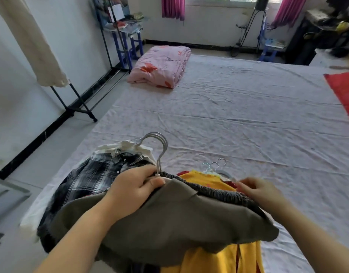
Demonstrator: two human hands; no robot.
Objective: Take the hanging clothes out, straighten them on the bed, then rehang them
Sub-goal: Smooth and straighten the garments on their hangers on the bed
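Olive garment (pixel 169 223); yellow garment (pixel 209 257); black-white plaid shirt (pixel 91 178); pink floral quilt (pixel 162 66).

Left hand (pixel 134 186) around hanger necks (pixel 159 167); olive garment (pixel 169 223) below, over bed (pixel 248 115).

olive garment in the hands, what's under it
Under the olive garment: a yellow garment shows below its hem and past its collar, a dark plaid shirt at left. The rest is covered.

The bed (pixel 238 115) bears a folded pink quilt (pixel 162 66), red pillow (pixel 345 93) and hangered clothes (pixel 95 174).
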